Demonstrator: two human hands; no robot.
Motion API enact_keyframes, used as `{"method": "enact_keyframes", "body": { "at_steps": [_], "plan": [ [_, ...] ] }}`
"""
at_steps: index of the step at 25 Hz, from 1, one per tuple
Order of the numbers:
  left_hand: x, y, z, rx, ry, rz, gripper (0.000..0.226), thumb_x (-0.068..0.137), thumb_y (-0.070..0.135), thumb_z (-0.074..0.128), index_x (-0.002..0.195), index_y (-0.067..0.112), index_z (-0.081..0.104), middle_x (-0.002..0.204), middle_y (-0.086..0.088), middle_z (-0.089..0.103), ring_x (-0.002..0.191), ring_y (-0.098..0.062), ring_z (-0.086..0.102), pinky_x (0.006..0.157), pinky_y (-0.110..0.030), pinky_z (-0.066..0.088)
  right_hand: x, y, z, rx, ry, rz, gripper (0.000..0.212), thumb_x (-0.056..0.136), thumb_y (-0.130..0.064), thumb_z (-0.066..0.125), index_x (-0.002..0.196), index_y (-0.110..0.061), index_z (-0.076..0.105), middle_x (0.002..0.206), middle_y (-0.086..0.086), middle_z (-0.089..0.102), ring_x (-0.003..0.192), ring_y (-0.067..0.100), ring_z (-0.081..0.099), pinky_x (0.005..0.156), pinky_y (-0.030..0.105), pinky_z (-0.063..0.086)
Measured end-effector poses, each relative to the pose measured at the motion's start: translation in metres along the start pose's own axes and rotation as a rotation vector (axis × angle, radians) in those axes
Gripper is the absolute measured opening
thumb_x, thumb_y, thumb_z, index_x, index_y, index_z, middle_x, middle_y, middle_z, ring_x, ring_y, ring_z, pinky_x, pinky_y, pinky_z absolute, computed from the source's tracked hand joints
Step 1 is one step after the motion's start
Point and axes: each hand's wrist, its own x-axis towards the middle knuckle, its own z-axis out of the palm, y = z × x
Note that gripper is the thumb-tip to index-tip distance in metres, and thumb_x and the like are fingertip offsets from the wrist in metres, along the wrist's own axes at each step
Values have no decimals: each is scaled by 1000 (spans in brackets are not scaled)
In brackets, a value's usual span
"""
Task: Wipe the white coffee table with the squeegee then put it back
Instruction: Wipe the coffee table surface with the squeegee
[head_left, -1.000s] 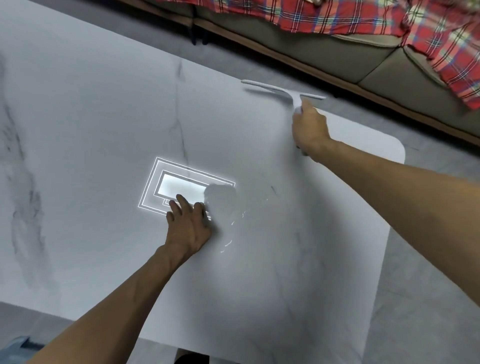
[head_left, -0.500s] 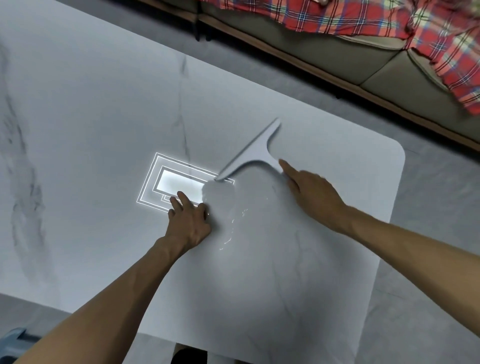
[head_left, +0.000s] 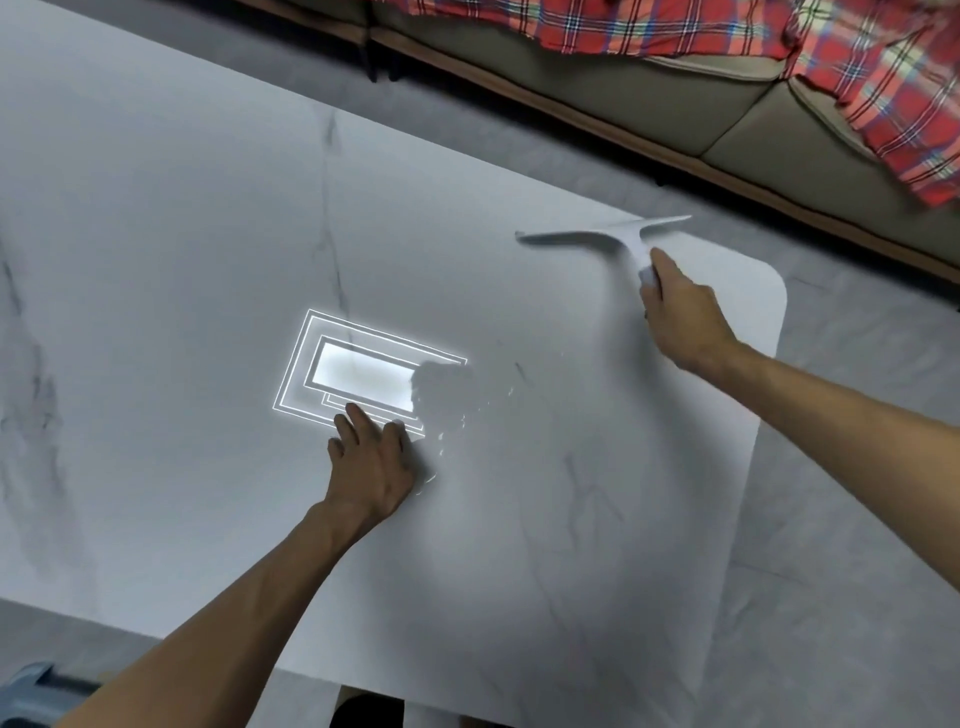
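The white marble-veined coffee table (head_left: 182, 249) fills most of the head view. A white squeegee (head_left: 602, 236) lies with its blade across the table near the far right corner, blurred by motion. My right hand (head_left: 680, 317) grips its handle from the near side. My left hand (head_left: 371, 457) rests on the tabletop near the middle, fingers spread and slightly bent, holding nothing. Small glinting wet spots (head_left: 467, 415) sit just right of my left hand.
A bright rectangular light reflection (head_left: 358, 371) shows on the tabletop by my left fingers. A beige sofa (head_left: 727, 93) with a red plaid blanket (head_left: 857, 67) runs along the far side, across a strip of grey floor (head_left: 857, 493). The table's rounded right corner (head_left: 774, 275) is close to my right hand.
My right hand has swept the squeegee from the middle of the table back out to the far right corner, and the blade has turned crosswise. My left hand has stayed in place.
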Motion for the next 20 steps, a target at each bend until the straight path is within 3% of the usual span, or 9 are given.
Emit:
{"method": "enact_keyframes", "body": {
  "at_steps": [2,5,8,10,13,17,20],
  "plan": [
    [5,4,-3,-26,-33,-31,44,93,15,36,136,7,38,150,-40,9,138,-51,20,110,-49,31,11,-6,8,60,-27,103,29,100,-31,27,128,-25,35,99,19,57,78,32,53,62,36,45],
    [10,7,-6,-52,-86,-42,46,93,13,33,139,8,36,148,-47,3,140,-60,7,115,-53,23,-27,7,30,-62,-84,51,50,102,-30,28,150,-26,14,95,18,56,84,34,59,70,37,44],
    [10,6,-7,-77,-128,-30,51,94,16,32,144,11,31,147,-50,-2,139,-64,-1,116,-55,18,-89,32,43,-118,-200,49,57,103,-29,29,154,-26,1,113,21,61,92,31,60,76,29,37],
    [10,5,-6,-73,-129,-21,51,94,18,31,145,11,30,145,-52,-3,137,-66,-2,116,-56,18,-126,41,42,-164,-325,88,61,103,-29,30,153,-31,-5,113,12,60,89,22,57,78,25,36],
    [9,7,-5,-77,-123,-26,50,95,21,32,144,12,32,144,-53,-2,136,-67,-1,116,-57,18,-149,45,24,-155,-346,51,60,102,-27,35,154,-29,5,101,5,63,84,16,58,79,23,40],
    [11,7,-4,-59,-136,-9,50,93,25,37,143,14,35,145,-51,-6,136,-67,-3,117,-57,16,-82,29,-10,-89,-37,66,47,103,-31,31,148,-18,29,107,26,66,89,36,65,84,42,51],
    [12,5,-1,-29,-134,4,50,93,27,37,142,15,37,145,-52,-6,136,-68,-4,116,-57,16,-18,7,-25,-54,37,187,29,101,-19,29,129,-17,38,100,22,60,87,37,61,79,47,53]
  ]
}}
